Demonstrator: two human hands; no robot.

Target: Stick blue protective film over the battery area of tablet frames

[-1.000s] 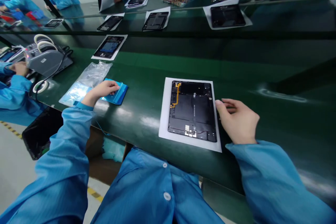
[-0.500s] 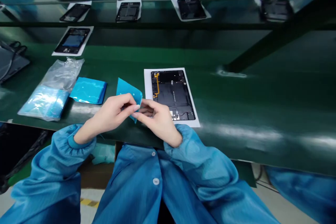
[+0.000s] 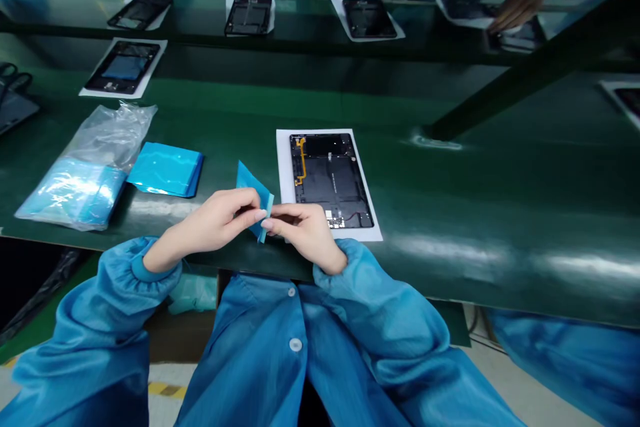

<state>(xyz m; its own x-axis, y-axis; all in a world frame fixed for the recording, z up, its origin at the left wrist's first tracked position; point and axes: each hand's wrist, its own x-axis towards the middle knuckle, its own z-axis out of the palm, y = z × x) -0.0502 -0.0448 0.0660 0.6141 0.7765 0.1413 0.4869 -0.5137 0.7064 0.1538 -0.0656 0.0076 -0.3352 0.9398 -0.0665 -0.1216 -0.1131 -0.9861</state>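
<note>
A thin blue film sheet [image 3: 253,180] stands upright between my two hands, with a paler strip along its right edge. My left hand [image 3: 227,217] pinches it near that edge, thumb against forefinger. From the other side my right hand [image 3: 305,230] grips the same edge between thumb and fingers. Just beyond my right hand lies an opened tablet [image 3: 330,177], dark inside with an orange flex cable at its left, on a white paper sheet [image 3: 285,170]. Left of my hands rests a stack of blue film sheets [image 3: 167,167].
A clear plastic bag [image 3: 80,180] of blue sheets lies at the left. Another tablet [image 3: 123,68] sits behind it. Several more tablets lie on the raised shelf beyond. A dark slanted post [image 3: 500,87] stands at the right. Co-workers' hands [image 3: 523,3] show at the far side.
The blue sheet has turned more edge-on, and its pale edge strip now shows. My hands have shifted slightly right. Across the bench, a co-worker's hand has come to a tablet at the right.
</note>
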